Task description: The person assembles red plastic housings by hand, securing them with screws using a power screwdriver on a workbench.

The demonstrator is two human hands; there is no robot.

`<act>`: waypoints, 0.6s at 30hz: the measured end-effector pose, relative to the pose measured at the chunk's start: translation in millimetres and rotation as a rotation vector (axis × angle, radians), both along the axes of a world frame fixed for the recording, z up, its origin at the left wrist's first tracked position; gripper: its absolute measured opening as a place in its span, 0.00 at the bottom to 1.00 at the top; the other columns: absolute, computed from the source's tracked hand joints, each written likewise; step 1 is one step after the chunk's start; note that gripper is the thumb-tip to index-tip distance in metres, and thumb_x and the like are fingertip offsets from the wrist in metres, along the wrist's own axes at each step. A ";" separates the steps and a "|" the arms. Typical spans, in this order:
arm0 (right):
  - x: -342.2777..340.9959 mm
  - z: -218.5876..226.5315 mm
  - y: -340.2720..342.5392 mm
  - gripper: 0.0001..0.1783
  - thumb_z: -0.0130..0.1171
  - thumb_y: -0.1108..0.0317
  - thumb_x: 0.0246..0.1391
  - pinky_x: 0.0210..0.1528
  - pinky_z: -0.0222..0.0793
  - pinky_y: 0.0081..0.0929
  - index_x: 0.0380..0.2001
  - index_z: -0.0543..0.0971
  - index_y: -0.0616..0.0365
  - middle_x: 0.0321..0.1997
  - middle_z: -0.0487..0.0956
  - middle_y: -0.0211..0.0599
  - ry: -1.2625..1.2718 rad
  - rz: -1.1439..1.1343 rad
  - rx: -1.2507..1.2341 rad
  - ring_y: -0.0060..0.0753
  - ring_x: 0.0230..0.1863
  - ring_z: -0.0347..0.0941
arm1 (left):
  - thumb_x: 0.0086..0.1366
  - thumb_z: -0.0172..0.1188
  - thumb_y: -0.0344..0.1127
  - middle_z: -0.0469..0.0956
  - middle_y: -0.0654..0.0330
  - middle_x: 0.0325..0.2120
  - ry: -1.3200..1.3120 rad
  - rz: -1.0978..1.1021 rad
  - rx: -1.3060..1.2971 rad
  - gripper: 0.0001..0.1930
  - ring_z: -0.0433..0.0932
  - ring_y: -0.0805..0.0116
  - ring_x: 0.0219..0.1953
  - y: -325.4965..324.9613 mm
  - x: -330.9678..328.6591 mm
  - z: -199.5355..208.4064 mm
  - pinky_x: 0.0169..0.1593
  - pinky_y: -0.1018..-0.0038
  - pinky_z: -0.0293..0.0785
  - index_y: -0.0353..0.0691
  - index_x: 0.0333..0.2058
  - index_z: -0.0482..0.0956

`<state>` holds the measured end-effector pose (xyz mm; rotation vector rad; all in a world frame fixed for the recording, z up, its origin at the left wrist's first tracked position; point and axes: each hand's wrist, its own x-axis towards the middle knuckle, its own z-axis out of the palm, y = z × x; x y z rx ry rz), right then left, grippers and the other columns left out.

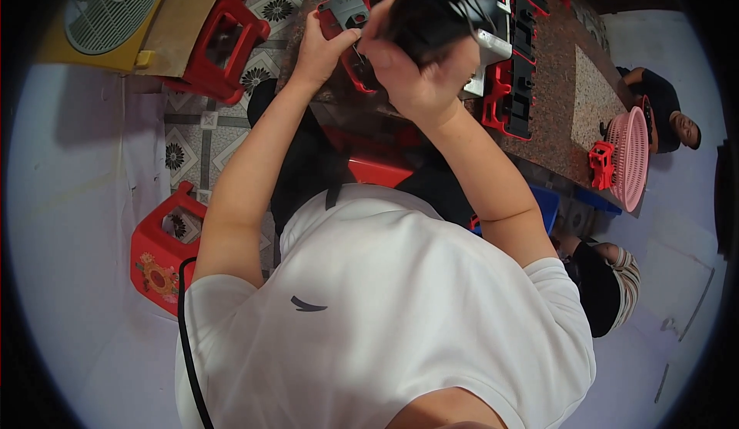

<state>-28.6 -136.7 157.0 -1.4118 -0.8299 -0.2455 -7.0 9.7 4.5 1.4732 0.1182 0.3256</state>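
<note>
My left hand is closed on the edge of a grey and red plastic housing at the near left of the table. My right hand wraps round a thick black cylindrical tool, held upright close to the camera. The tool's working end is hidden behind it and my hand, so I cannot tell if it touches the housing. Below the housing, between my hands, shows a red plastic part. Just right of my right hand stands a silvery metal block.
Red and black plastic housings line the speckled stone table. A pink basket stands at its right end beside a red part. Red stools and a yellow fan are on the left. Two people sit at right.
</note>
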 end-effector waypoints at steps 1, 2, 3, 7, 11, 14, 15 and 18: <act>6.1 2.5 2.4 0.34 0.75 0.71 0.38 0.38 0.72 0.21 0.48 0.67 0.64 0.37 0.78 0.34 0.015 0.061 -0.017 0.26 0.35 0.76 | 0.53 0.67 0.37 0.74 0.54 0.47 0.030 -0.018 -0.043 0.32 0.73 0.67 0.50 1.2 1.1 -2.5 0.55 0.72 0.68 0.32 0.54 0.63; 10.7 7.8 2.8 0.28 0.71 0.74 0.42 0.34 0.72 0.22 0.45 0.67 0.64 0.33 0.79 0.36 -0.028 0.093 0.076 0.26 0.31 0.76 | 0.53 0.67 0.37 0.74 0.54 0.47 0.029 -0.021 -0.044 0.32 0.73 0.67 0.50 3.5 1.4 -5.1 0.55 0.72 0.68 0.32 0.54 0.63; 11.0 10.9 -6.6 0.28 0.66 0.63 0.49 0.32 0.74 0.25 0.48 0.65 0.63 0.32 0.78 0.40 0.005 0.124 0.171 0.30 0.29 0.76 | 0.53 0.67 0.37 0.74 0.55 0.47 0.025 -0.053 -0.056 0.33 0.73 0.67 0.50 6.2 1.8 -7.6 0.55 0.71 0.68 0.32 0.54 0.63; 24.8 44.7 -67.0 0.30 0.57 0.51 0.58 0.26 0.74 0.29 0.50 0.63 0.65 0.30 0.77 0.46 -0.066 0.060 0.301 0.35 0.25 0.75 | 0.54 0.67 0.38 0.75 0.56 0.46 0.040 -0.049 -0.048 0.31 0.73 0.68 0.49 3.9 2.3 0.4 0.54 0.71 0.68 0.34 0.53 0.64; 32.3 24.3 -90.9 0.22 0.64 0.76 0.49 0.29 0.72 0.21 0.43 0.65 0.65 0.28 0.79 0.39 -0.191 -0.131 0.155 0.25 0.26 0.75 | 0.56 0.65 0.36 0.73 0.58 0.45 0.082 -0.112 -0.181 0.29 0.73 0.68 0.48 2.6 -4.8 12.6 0.54 0.72 0.68 0.37 0.52 0.62; 27.9 5.8 -96.1 0.30 0.62 0.54 0.55 0.26 0.73 0.26 0.48 0.64 0.66 0.29 0.77 0.45 -0.197 -0.214 0.101 0.31 0.24 0.75 | 0.56 0.65 0.37 0.72 0.58 0.46 0.112 -0.133 -0.226 0.29 0.73 0.68 0.49 -1.3 -6.8 16.8 0.55 0.72 0.67 0.37 0.53 0.62; 28.2 1.7 -98.1 0.30 0.62 0.54 0.55 0.26 0.73 0.26 0.48 0.64 0.66 0.29 0.77 0.45 -0.196 -0.218 0.101 0.31 0.24 0.75 | 0.56 0.65 0.37 0.72 0.58 0.47 0.127 -0.127 -0.239 0.29 0.72 0.68 0.49 -2.5 -6.9 18.4 0.55 0.72 0.67 0.37 0.53 0.62; 32.0 -3.1 -96.7 0.28 0.62 0.56 0.56 0.26 0.73 0.25 0.48 0.64 0.66 0.28 0.77 0.44 -0.234 -0.204 0.119 0.31 0.24 0.75 | 0.56 0.65 0.37 0.73 0.58 0.46 0.092 -0.169 -0.156 0.29 0.72 0.68 0.49 6.5 -2.6 10.2 0.55 0.72 0.67 0.36 0.53 0.62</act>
